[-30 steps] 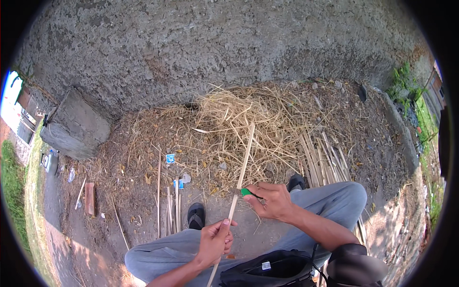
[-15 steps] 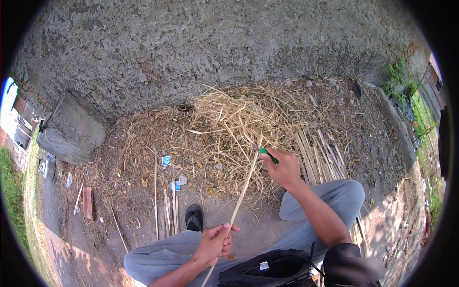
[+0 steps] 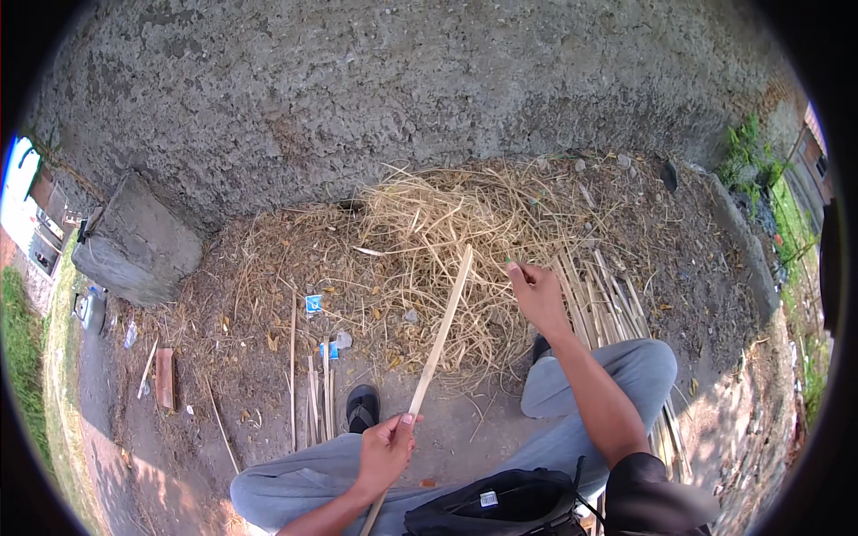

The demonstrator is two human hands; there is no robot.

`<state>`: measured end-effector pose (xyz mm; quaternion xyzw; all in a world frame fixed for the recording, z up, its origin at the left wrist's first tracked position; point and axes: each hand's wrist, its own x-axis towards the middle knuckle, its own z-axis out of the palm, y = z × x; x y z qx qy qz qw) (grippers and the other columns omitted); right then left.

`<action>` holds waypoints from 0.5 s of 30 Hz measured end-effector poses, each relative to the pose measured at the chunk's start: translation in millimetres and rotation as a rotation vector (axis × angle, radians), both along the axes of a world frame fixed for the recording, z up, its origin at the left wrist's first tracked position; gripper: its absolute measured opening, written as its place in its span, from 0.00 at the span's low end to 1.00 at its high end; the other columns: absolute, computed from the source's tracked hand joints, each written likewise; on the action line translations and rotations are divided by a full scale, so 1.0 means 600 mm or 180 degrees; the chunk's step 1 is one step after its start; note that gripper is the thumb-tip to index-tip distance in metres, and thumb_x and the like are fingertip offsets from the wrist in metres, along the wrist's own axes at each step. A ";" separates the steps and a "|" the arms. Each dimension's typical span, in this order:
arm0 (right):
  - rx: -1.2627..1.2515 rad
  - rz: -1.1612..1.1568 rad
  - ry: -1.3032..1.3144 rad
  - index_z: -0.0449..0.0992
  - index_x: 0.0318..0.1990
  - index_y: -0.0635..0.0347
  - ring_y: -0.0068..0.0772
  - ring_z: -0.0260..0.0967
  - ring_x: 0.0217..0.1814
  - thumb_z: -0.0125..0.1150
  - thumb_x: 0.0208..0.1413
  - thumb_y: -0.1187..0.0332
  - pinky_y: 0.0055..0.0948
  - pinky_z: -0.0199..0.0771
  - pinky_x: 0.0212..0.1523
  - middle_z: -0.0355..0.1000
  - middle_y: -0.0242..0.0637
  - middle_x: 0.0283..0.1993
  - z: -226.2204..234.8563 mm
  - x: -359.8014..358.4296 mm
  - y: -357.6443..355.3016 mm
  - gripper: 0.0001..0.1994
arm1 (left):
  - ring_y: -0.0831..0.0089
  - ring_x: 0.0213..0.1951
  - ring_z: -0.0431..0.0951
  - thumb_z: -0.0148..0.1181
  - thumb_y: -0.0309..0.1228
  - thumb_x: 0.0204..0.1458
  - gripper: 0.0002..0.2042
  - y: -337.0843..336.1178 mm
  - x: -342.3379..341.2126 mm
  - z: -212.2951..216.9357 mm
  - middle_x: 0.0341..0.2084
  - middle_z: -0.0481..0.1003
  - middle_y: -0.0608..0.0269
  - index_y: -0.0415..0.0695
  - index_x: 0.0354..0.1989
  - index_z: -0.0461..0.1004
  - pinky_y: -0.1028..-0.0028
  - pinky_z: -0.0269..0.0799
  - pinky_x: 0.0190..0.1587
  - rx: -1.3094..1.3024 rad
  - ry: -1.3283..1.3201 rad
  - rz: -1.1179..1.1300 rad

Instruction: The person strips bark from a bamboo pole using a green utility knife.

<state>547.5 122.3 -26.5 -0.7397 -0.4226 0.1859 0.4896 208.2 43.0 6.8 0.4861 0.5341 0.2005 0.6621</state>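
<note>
Bamboo strip [image 3: 440,332] in left hand [image 3: 384,451], long axis up-right toward straw pile [image 3: 447,232].

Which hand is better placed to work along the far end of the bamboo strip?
Probably the right hand: it is stretched out beside the upper end of the bamboo strip, over the pile of shavings. The left hand grips the strip's near end by the lap, steadying it.

Shavings heap [image 3: 447,241] lies at twelve o'clock before the wall [image 3: 402,89]; cut slats [image 3: 608,304] at two o'clock beside it; concrete block [image 3: 134,250] at ten o'clock; short sticks [image 3: 313,393] at seven.
</note>
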 end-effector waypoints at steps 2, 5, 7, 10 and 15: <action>0.0180 0.0152 0.0229 0.79 0.47 0.68 0.23 0.63 0.23 0.58 0.62 0.58 0.31 0.64 0.26 0.72 0.38 0.22 0.027 -0.033 -0.009 0.19 | 0.88 0.17 0.61 0.49 0.39 0.67 0.16 -0.010 0.001 -0.005 0.16 0.64 0.74 0.38 0.46 0.76 0.82 0.57 0.18 0.0301 0.0042 -0.0078; 0.0679 0.0555 -0.0241 0.80 0.47 0.65 0.26 0.66 0.22 0.60 0.62 0.59 0.31 0.66 0.25 0.75 0.39 0.27 0.046 -0.064 -0.023 0.17 | 0.89 0.17 0.62 0.50 0.39 0.67 0.15 -0.014 0.000 -0.015 0.17 0.65 0.74 0.39 0.47 0.76 0.82 0.59 0.18 0.0649 0.0128 -0.0100; 0.0576 0.0719 -0.0700 0.81 0.45 0.63 0.30 0.69 0.22 0.61 0.61 0.58 0.33 0.67 0.25 0.75 0.39 0.27 0.060 -0.070 -0.041 0.16 | 0.89 0.18 0.63 0.50 0.38 0.67 0.15 -0.016 0.000 -0.018 0.17 0.66 0.74 0.38 0.46 0.77 0.83 0.60 0.19 0.0717 0.0161 -0.0071; 0.0752 0.0784 -0.1175 0.82 0.43 0.58 0.42 0.71 0.22 0.64 0.58 0.58 0.38 0.70 0.22 0.74 0.38 0.26 0.054 -0.084 -0.059 0.14 | 0.89 0.19 0.63 0.51 0.37 0.66 0.14 -0.019 0.004 -0.018 0.17 0.66 0.75 0.37 0.44 0.77 0.83 0.60 0.21 0.0982 0.0321 -0.0112; 0.0426 0.1029 -0.1370 0.83 0.43 0.54 0.40 0.72 0.22 0.64 0.57 0.57 0.36 0.70 0.21 0.75 0.38 0.28 0.048 -0.089 -0.065 0.13 | 0.88 0.20 0.64 0.52 0.35 0.66 0.13 -0.025 0.007 -0.015 0.16 0.67 0.74 0.36 0.39 0.77 0.81 0.60 0.21 0.1423 0.0650 -0.0209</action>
